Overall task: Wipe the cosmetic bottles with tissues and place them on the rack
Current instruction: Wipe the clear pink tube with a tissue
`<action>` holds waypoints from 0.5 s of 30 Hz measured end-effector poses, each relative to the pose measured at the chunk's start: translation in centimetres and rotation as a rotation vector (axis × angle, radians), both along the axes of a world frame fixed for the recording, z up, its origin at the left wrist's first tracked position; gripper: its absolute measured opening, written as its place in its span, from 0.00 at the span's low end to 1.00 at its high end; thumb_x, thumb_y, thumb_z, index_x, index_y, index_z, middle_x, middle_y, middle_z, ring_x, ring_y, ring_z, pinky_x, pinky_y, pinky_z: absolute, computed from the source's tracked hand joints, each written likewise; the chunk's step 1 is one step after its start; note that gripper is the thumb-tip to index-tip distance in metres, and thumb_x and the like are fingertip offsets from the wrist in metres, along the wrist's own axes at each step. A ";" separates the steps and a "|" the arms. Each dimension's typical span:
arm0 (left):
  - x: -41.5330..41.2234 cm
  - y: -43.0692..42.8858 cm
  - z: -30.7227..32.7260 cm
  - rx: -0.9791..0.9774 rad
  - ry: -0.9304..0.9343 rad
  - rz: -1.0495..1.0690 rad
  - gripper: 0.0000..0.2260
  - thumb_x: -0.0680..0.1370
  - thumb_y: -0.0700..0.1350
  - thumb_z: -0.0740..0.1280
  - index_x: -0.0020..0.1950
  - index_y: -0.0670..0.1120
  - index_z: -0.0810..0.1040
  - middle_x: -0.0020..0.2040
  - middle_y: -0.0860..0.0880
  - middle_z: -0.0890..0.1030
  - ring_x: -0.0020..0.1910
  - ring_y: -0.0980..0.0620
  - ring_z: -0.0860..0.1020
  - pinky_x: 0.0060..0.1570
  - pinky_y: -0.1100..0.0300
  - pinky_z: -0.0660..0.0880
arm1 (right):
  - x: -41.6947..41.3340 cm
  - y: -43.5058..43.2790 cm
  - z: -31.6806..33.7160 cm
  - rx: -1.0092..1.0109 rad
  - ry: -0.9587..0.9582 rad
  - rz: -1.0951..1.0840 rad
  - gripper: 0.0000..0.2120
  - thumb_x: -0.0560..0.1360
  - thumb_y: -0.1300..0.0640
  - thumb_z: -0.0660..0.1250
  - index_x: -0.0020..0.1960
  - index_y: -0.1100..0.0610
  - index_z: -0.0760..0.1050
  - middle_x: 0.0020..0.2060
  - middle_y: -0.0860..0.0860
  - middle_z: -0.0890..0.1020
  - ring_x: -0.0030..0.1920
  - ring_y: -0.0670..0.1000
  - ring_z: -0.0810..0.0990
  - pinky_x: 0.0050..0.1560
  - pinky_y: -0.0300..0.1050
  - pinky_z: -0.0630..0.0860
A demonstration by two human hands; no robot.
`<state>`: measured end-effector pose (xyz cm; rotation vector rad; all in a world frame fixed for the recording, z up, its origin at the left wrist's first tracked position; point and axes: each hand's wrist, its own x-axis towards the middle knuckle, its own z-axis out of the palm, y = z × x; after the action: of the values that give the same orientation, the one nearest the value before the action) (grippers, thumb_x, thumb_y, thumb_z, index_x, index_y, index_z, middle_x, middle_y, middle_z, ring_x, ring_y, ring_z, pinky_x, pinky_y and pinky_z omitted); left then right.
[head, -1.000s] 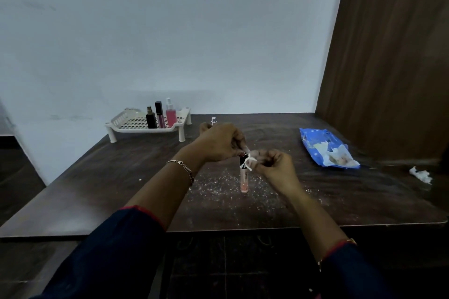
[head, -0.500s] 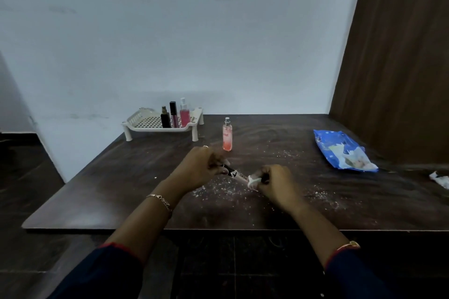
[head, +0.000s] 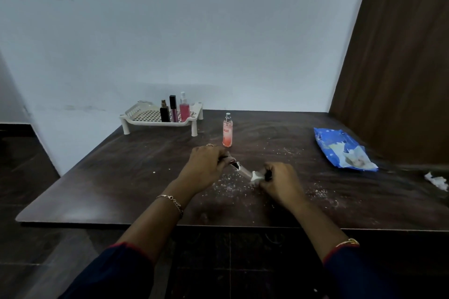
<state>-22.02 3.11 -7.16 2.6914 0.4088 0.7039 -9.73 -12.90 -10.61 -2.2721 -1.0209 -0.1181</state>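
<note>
A pink spray bottle (head: 227,130) stands on the table (head: 109,177), just right of the rack (head: 145,115). Three bottles (head: 173,109) crowd the rack's right side. Its left side has room.

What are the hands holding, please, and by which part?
The left hand grips a cosmetic tube by its dark end; the right hand pinches a tissue around the other end.

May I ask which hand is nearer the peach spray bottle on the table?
Left. The left hand is just in front of the peach spray bottle; the right hand is farther off, front-right.
</note>
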 end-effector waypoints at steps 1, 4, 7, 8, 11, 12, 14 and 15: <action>0.3 -0.1 0.2 0.014 0.015 0.015 0.08 0.78 0.51 0.64 0.49 0.50 0.81 0.45 0.51 0.81 0.44 0.53 0.76 0.57 0.51 0.70 | 0.2 0.0 0.1 -0.007 0.022 -0.006 0.10 0.63 0.52 0.78 0.40 0.52 0.80 0.37 0.47 0.83 0.34 0.45 0.77 0.35 0.36 0.69; 1.2 -0.8 1.3 0.093 0.076 0.041 0.12 0.79 0.54 0.60 0.49 0.51 0.80 0.45 0.53 0.79 0.48 0.54 0.75 0.64 0.49 0.61 | -0.3 0.7 0.8 0.104 0.067 0.027 0.08 0.64 0.56 0.78 0.39 0.52 0.79 0.36 0.45 0.82 0.32 0.37 0.74 0.32 0.31 0.68; 2.2 -1.7 2.4 0.231 0.134 0.052 0.15 0.79 0.56 0.58 0.48 0.49 0.79 0.46 0.51 0.80 0.50 0.52 0.76 0.65 0.48 0.58 | -1.2 1.7 1.6 0.262 0.051 0.035 0.09 0.65 0.58 0.77 0.41 0.56 0.77 0.35 0.44 0.79 0.34 0.42 0.78 0.34 0.32 0.73; 2.5 -1.8 2.7 0.264 0.156 0.053 0.16 0.80 0.56 0.57 0.47 0.49 0.79 0.46 0.51 0.80 0.50 0.52 0.77 0.65 0.47 0.58 | -1.2 1.9 1.6 0.289 0.062 0.029 0.10 0.65 0.58 0.77 0.41 0.56 0.77 0.36 0.45 0.80 0.36 0.44 0.79 0.35 0.36 0.74; 3.2 -1.9 3.2 0.324 0.179 0.049 0.18 0.80 0.58 0.55 0.45 0.48 0.78 0.45 0.50 0.81 0.47 0.50 0.78 0.65 0.47 0.57 | -0.3 1.6 0.7 0.265 0.138 0.004 0.13 0.63 0.57 0.79 0.38 0.52 0.75 0.36 0.45 0.81 0.36 0.46 0.80 0.34 0.39 0.76; 3.4 -1.8 3.3 0.337 0.182 0.045 0.19 0.80 0.59 0.54 0.45 0.48 0.78 0.45 0.50 0.81 0.46 0.50 0.78 0.65 0.47 0.57 | 0.1 1.3 0.2 0.239 0.170 -0.002 0.14 0.62 0.57 0.80 0.37 0.51 0.74 0.35 0.45 0.81 0.35 0.46 0.80 0.34 0.38 0.76; 3.9 -1.9 3.3 0.360 0.179 0.042 0.20 0.79 0.60 0.54 0.46 0.49 0.79 0.45 0.50 0.81 0.45 0.50 0.78 0.63 0.47 0.57 | 0.7 0.5 -0.7 0.190 0.190 -0.010 0.14 0.60 0.58 0.81 0.35 0.52 0.75 0.33 0.45 0.80 0.33 0.44 0.78 0.31 0.32 0.72; 4.2 -2.1 3.4 0.375 0.175 0.043 0.20 0.79 0.61 0.54 0.46 0.49 0.78 0.44 0.50 0.81 0.44 0.49 0.78 0.63 0.46 0.57 | 0.9 0.1 -0.9 0.171 0.186 -0.018 0.14 0.60 0.57 0.81 0.35 0.53 0.75 0.33 0.45 0.80 0.33 0.43 0.78 0.31 0.31 0.70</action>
<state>-17.81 1.00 -3.77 3.1218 0.4137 0.6093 -8.87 -12.75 -11.48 -2.0940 -0.8605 -0.0004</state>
